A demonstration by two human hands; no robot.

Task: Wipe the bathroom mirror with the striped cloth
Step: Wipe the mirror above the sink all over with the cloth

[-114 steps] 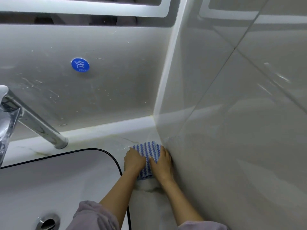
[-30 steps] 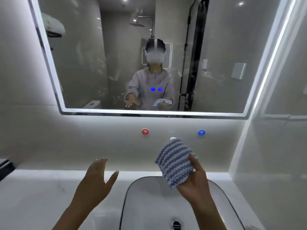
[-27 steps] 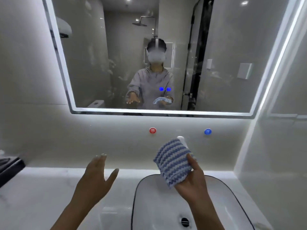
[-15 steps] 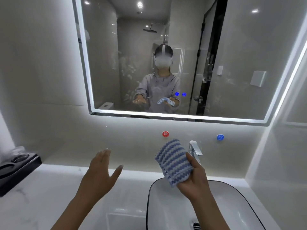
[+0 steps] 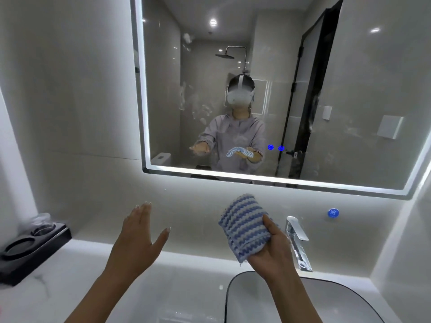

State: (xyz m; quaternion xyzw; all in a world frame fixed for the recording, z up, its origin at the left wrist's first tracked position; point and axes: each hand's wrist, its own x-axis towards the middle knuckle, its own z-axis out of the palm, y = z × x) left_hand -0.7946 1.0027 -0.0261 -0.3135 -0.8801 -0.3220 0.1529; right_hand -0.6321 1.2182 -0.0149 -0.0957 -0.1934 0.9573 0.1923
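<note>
The only writing is on a round blue sticker [image 5: 333, 213] on the wall to the right of the tap [image 5: 297, 238]. It carries a white character that is too small and blurred to read for sure. Two small blue lights [image 5: 270, 147] glow on the mirror [image 5: 349, 101], and no mark can be made out on them.

The striped cloth [image 5: 245, 227], blue and white, is bunched in the right hand [image 5: 272, 250]. It is held up in front of the wall just under the mirror's lit lower edge, not on the glass. The thumb presses the cloth's front; the other fingers are curled behind it and mostly hidden. The left hand [image 5: 137, 238] is raised over the tabletop [image 5: 186, 287], its fingers [image 5: 142, 213] straight, thumb spread, holding nothing.

The right hand and cloth cover part of the tap's left side. The black-rimmed sink [image 5: 338, 299] is cut off by the bottom edge, and both forearms run out of view there too. A black tray [image 5: 35, 252] with two round holders sits at far left, clipped by the edge. Something clear stands in its rear holder, but what it is cannot be told.

Pale smears [image 5: 198, 108] cloud the glass left of centre. The mirror reflects a person in a grey top and white headset, a shower head and a dark door frame.
</note>
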